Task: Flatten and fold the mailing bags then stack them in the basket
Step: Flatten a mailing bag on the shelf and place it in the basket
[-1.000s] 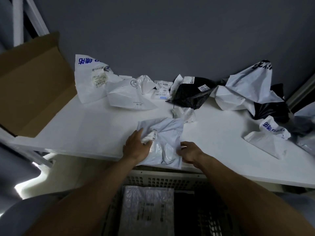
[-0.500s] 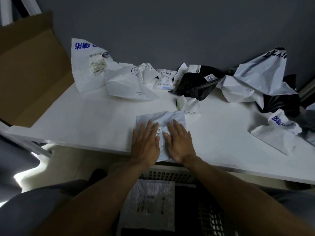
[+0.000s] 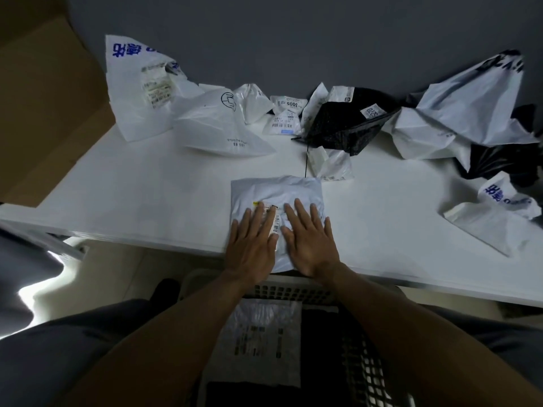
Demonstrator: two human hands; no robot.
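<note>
A pale grey mailing bag (image 3: pixel 279 192) with a barcode label lies flat at the front edge of the white table (image 3: pixel 147 195). My left hand (image 3: pixel 252 248) and my right hand (image 3: pixel 311 245) press on it side by side, palms down, fingers straight. Below the table edge, on my lap, sits the basket (image 3: pixel 361 374). A folded white bag (image 3: pixel 264 342) lies in it on the left, with something dark beside it. Crumpled bags line the back of the table: a white one with blue print (image 3: pixel 138 89), a black one (image 3: pixel 346 124) and a large white one (image 3: pixel 470 113).
An open cardboard box (image 3: pixel 50 107) stands at the left of the table. A small white bag (image 3: pixel 329 164) lies just behind the flattened one. Another white bag with blue print (image 3: pixel 493 218) lies at the right. A grey wall closes the back.
One second ago my hands held the crumpled bag at its edges. Half a second ago they lay flat on it. The bag now lies smooth and square under my palms.
</note>
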